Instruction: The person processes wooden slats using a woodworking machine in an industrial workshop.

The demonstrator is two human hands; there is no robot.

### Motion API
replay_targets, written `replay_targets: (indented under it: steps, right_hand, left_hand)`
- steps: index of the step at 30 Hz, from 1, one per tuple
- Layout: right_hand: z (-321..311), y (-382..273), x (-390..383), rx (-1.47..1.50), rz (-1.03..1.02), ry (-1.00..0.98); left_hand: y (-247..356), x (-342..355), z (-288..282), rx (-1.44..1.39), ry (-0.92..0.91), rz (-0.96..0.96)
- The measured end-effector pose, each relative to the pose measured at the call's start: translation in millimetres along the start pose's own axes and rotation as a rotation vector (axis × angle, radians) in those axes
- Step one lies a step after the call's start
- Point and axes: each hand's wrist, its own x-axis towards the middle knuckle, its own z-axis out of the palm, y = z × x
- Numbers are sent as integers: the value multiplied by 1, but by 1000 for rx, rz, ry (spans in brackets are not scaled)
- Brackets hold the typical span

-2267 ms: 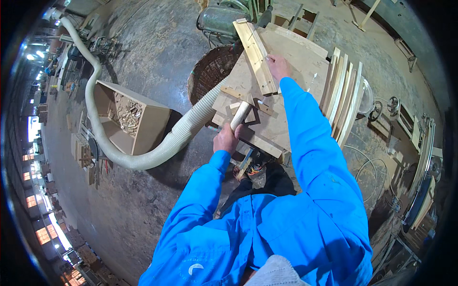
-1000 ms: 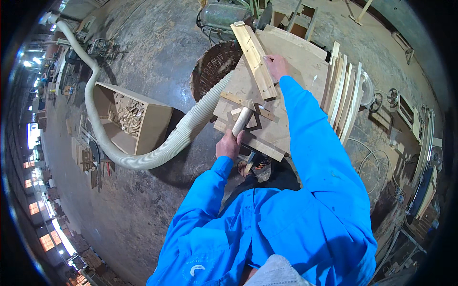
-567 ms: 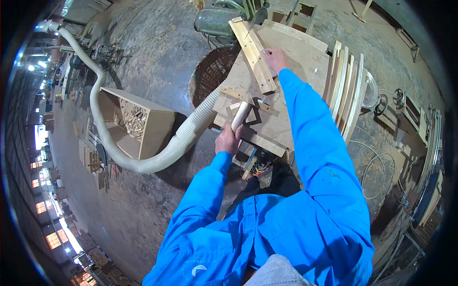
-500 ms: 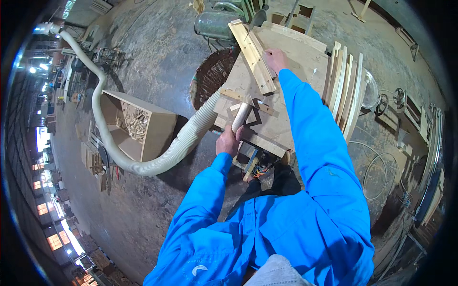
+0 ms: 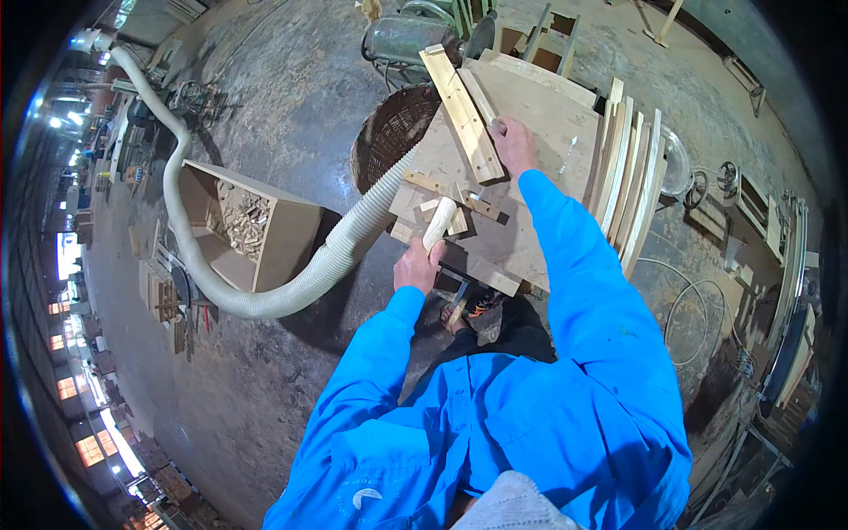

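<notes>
My left hand (image 5: 415,268) is closed round a short pale wooden piece (image 5: 438,221), whose far end sits by the crossed small battens (image 5: 481,205) on a worktop (image 5: 552,124). My right hand (image 5: 514,146) is closed at the near end of a narrow wooden strip (image 5: 478,93), which lies along the right side of a long pale board with holes (image 5: 455,97). Several long curved wooden strips (image 5: 627,177) stand along the worktop's right edge.
A ribbed white hose (image 5: 291,300) crosses the floor to the worktop. Left are a box of offcuts (image 5: 291,243) and, nearer the worktop, a wicker basket (image 5: 380,141). A green machine (image 5: 397,35) stands beyond. Cables (image 5: 693,287) lie at the right; my feet are below the worktop.
My right hand has moved down toward me, and the narrow strip beside the long board shows more. The piece in my left hand has turned, showing a paler face.
</notes>
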Motion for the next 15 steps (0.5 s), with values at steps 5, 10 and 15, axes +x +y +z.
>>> replay_targets:
  steps: [5, 10, 15]
  right_hand:
    - [18, 2, 6, -128, -41, -23]
    - [39, 17, 32, -46, 60, -79]
    - [56, 12, 53, -20, 36, -98]
  left_hand:
    - [-13, -9, 2, -13, 24, 28]
    - [-11, -11, 4, -8, -24, 13]
    - [-13, -11, 3, -18, -3, 18]
